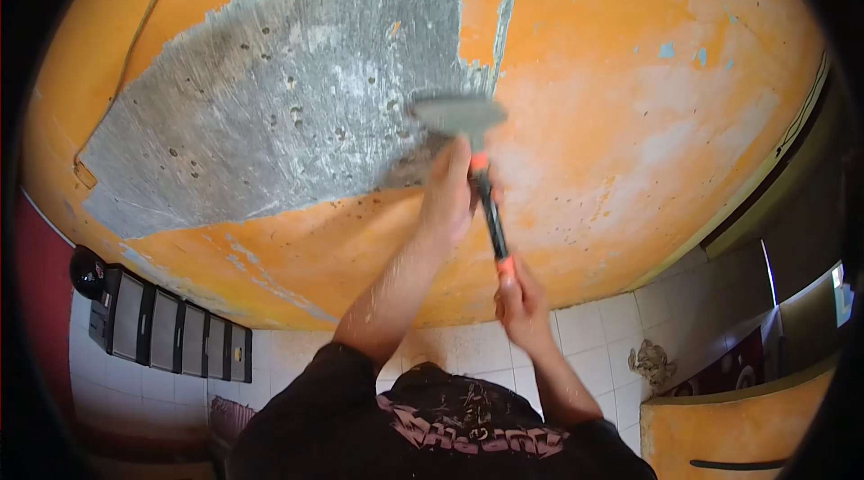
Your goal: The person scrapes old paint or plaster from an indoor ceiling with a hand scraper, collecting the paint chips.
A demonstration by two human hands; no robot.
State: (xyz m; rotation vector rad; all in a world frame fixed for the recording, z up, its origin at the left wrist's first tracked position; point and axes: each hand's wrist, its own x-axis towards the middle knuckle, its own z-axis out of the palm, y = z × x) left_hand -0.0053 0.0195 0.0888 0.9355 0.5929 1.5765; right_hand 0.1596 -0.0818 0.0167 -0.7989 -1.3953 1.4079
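A wide-bladed wall scraper (461, 113) with a black and orange handle is held up against the wall (576, 210), its blade blurred by motion. My left hand (448, 190) is closed near the top of the handle, just below the blade. Lower down, my right hand (520, 300) grips the orange end of the handle. The blade lies at the right border of a bare grey patch (270, 102), where orange paint begins. A narrow strip of exposed grey (508, 12) runs upward from there. Pale specks dot my left forearm.
A dark drawer unit (175, 322) with a black round object (88, 271) beside it stands at lower left. A cable (135, 48) runs down the wall's left side. Crumpled material (652, 363) lies on the white floor tiles (580, 327), near an orange ledge (738, 430).
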